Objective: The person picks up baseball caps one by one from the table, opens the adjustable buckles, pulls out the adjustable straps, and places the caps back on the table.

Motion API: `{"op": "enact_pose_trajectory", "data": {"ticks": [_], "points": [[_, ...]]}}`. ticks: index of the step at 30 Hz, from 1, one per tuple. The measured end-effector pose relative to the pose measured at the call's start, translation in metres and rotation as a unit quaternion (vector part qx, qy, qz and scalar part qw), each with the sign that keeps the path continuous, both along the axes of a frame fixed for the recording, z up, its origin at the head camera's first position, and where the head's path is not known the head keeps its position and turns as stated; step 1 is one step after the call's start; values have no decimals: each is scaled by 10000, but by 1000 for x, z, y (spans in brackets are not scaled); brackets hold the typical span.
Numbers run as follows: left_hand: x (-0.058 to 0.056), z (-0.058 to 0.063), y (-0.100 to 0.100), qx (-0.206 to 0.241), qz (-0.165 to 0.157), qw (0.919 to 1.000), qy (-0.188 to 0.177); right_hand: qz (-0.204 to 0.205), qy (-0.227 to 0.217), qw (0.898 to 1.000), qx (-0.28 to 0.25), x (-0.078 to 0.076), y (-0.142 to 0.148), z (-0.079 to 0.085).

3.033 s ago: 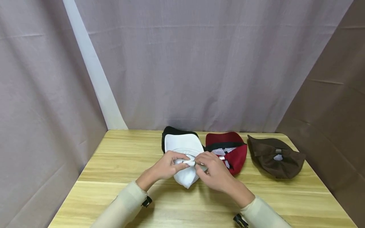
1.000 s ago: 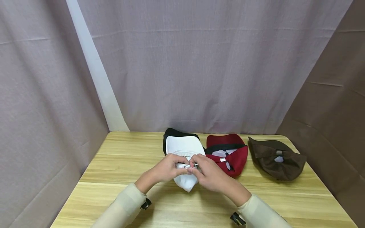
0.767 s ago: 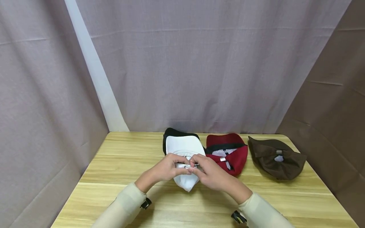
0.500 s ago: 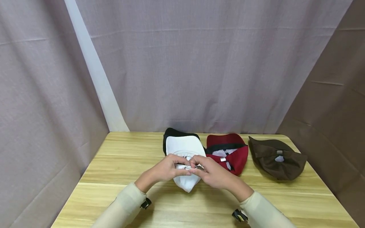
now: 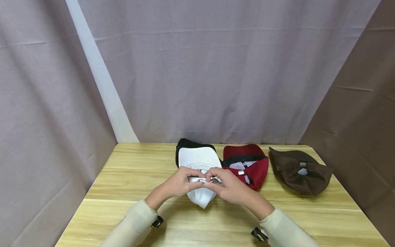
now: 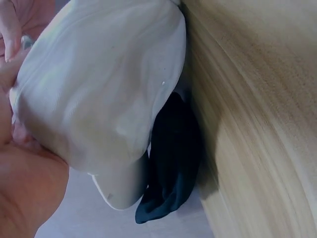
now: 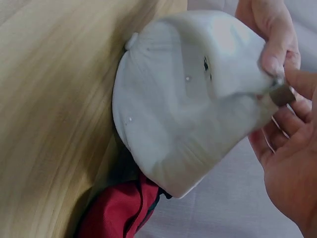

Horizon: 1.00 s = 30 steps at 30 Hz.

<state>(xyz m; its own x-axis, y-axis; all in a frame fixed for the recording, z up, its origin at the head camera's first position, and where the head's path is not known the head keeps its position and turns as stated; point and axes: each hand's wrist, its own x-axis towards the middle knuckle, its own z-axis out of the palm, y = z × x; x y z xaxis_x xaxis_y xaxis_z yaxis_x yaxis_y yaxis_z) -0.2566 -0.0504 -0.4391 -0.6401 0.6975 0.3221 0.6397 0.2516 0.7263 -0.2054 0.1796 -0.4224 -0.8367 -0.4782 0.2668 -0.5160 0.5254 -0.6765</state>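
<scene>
A white baseball cap lies with its brim toward the back of the table and its crown toward the person. Left hand and right hand meet over the opening at its back. The left thumb and fingers pinch the cap's strap from the left. From the right, the right thumb and forefinger pinch the same strap. The right wrist view shows a small metal buckle by the left thumb and a grey-brown strap end beside the right fingers. Fingers partly hide the strap.
Behind the white cap sits a black cap, partly covered. A dark red cap lies close on the right, and a brown cap farther right. All lie on a wooden table, with a grey curtain behind.
Three seconds ago the right fingers were farther from the left thumb; now the fingertips of both hands meet at the strap. The grey-brown strap end now shows under the right hand. The caps stay put.
</scene>
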Motion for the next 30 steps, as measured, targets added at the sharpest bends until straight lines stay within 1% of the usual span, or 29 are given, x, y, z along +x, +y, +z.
{"op": "enact_pose_trajectory", "data": {"ticks": [3,5,8,13,15,18,22,27,30], "points": [[1,1,1,54,106,9998,144,-279,438,9978,402,4,-3,2],[2,2,2,55,147,9996,214,-472,717,9939,689,6,-5,3],[3,3,5,7,188,9994,307,-693,1057,9871,978,8,-7,5],[4,3,6,-79,330,9989,323,-805,1500,9777,1233,9,-10,7],[5,3,5,-98,369,9989,280,-759,1530,9772,1258,9,-11,8],[6,4,5,-112,352,9991,201,-640,1456,9790,1277,8,-11,7],[6,4,6,-127,227,9996,134,-460,1386,9811,1269,8,-10,6],[4,4,7,-110,98,9997,199,-327,1416,9816,1242,9,-9,6],[3,4,7,-80,39,9998,178,-236,1421,9819,1228,8,-8,7]]}}
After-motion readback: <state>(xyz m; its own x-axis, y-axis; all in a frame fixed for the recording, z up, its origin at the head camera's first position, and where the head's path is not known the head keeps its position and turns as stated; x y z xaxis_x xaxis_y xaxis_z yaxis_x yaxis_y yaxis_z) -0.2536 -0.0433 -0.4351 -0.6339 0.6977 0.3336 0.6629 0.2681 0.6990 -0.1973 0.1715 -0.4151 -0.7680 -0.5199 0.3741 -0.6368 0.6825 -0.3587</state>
